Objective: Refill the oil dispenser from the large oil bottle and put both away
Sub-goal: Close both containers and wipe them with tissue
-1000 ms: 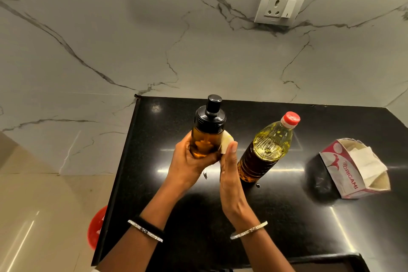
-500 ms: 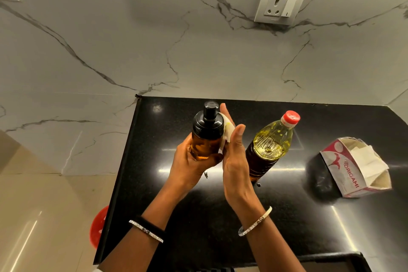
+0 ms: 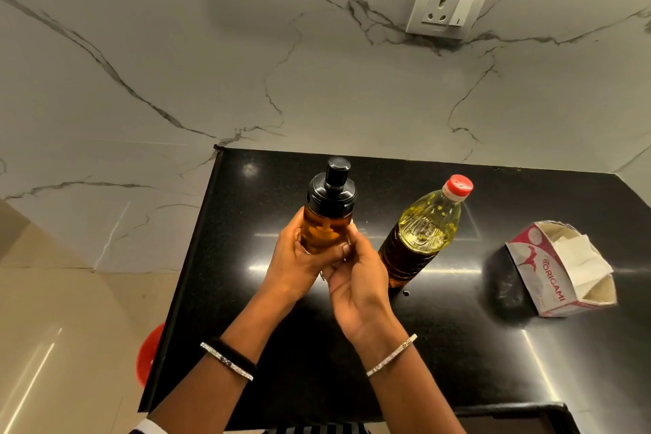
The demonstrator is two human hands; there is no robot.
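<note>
The oil dispenser (image 3: 326, 229), amber glass with a black pump cap, is held upright above the black counter (image 3: 458, 356). My left hand (image 3: 294, 264) grips its body from the left. My right hand (image 3: 359, 282) curls against its lower right side, and a sliver of white tissue (image 3: 351, 224) shows between the fingers and the glass. The large oil bottle (image 3: 422, 232) stands on the counter just right of my hands. It is clear plastic with yellow oil and its red cap is on.
An open red-and-white tissue box (image 3: 549, 278) lies on its side at the counter's right. A wall socket (image 3: 447, 7) sits on the marble wall behind. A red object (image 3: 148, 352) shows on the floor past the counter's left edge.
My right hand slid from the dispenser's upper right side, near the cap, down to its lower right side. The tissue, plainly seen before, is now mostly hidden. The dispenser stays in my left hand.
</note>
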